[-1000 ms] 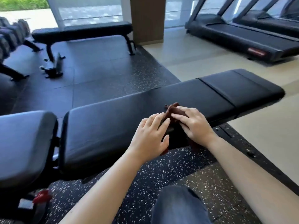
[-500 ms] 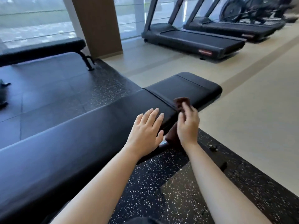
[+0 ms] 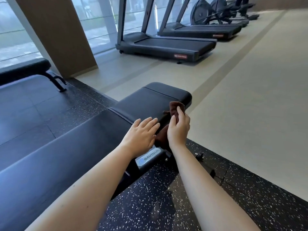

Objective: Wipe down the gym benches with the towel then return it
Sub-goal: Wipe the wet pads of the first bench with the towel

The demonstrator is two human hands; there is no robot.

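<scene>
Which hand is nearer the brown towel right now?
Right. The right hand grips the towel over the bench edge. The left hand lies flat on the pad, just left of the cloth.

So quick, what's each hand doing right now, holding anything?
Left hand: open, fingers straight and flat on the black bench pad, holding nothing.
Right hand: closed, gripping the brown towel.

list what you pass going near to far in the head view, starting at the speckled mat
speckled mat → left hand → bench end pad → pale floor → first treadmill → second treadmill → elliptical machines
</scene>
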